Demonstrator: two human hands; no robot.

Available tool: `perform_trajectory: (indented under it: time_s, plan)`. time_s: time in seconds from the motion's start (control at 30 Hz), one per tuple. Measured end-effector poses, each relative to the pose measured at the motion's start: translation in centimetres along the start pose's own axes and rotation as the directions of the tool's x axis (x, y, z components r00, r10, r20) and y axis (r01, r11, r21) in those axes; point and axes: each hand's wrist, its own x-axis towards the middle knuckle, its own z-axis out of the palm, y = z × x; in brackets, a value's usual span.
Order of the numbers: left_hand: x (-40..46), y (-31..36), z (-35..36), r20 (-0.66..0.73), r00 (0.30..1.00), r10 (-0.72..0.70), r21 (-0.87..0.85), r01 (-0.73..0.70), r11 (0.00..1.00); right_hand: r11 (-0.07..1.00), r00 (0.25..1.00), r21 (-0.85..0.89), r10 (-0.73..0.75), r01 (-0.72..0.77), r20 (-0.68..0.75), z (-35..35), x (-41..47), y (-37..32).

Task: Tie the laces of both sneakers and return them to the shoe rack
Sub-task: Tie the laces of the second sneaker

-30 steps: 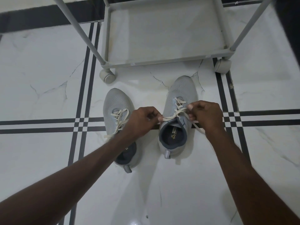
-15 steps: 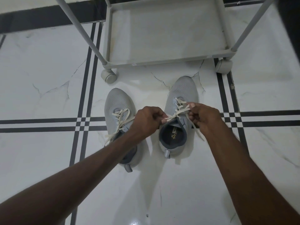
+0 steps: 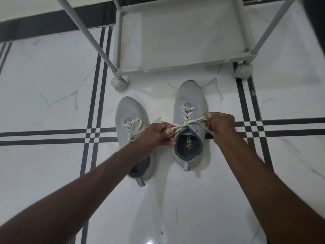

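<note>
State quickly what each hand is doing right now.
Left hand: closed, holding one lace end.
Right hand: closed, holding the other lace end.

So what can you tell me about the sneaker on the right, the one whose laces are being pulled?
The right sneaker is pale grey knit with a dark inner lining, a printed insole and a small heel tab. It stands upright on the white floor, toe towards the rack, apart from the other shoe. Its cream laces are threaded through the eyelets; the left hand and right hand pull the ends apart across its opening.
</note>
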Motion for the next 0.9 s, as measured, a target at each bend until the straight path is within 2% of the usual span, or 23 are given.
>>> perform_trajectory:
  time_s: [0.1, 0.27, 0.47, 0.63, 0.7, 0.77, 0.83, 0.9]
  plan:
    - [0.0, 0.1, -0.1, 0.035, 0.999, -0.024, -0.029, 0.025, 0.999, 1.000, 1.000, -0.012, -0.010, 0.010, -0.016, 0.6, 0.3, -0.4]
    - [-0.2, 0.7, -0.5, 0.063, 0.996, -0.070, 0.117, 0.062, 0.991, 0.993, 0.998, -0.094, -0.067, 0.066, -0.013, 0.7, 0.4, -0.5]
    - [-0.2, 1.3, -0.8, 0.033, 0.989, -0.145, 0.238, 0.133, 0.962, 0.986, 0.998, -0.152, -0.066, 0.066, 0.009, 0.5, 0.6, -0.4]
    - [0.3, 1.6, -1.1, -0.032, 0.981, -0.191, 0.308, 0.192, 0.932, 0.959, 0.978, -0.194, -0.206, 0.207, 0.023, 0.4, -0.2, 0.1]
    - [0.1, 2.1, -1.3, -0.075, 0.985, -0.154, 0.390, 0.171, 0.905, 0.922, 0.953, -0.244, -0.297, 0.302, 0.057, -0.1, -0.7, 0.1]
    - [-0.4, 3.1, -1.7, -0.142, 0.988, -0.052, 0.525, 0.120, 0.843, 0.863, 0.918, -0.322, -0.394, 0.389, 0.054, -0.8, -1.4, 0.2]
    - [-1.7, 4.3, -2.5, -0.219, 0.972, 0.090, 0.688, 0.089, 0.720, 0.840, 0.906, -0.364, -0.422, 0.402, 0.026, -1.6, -2.6, 0.2]
    - [-3.5, 5.3, -3.7, -0.321, 0.919, 0.228, 0.797, 0.132, 0.590, 0.848, 0.928, -0.391, -0.369, 0.358, 0.050, -2.4, -3.7, 0.2]
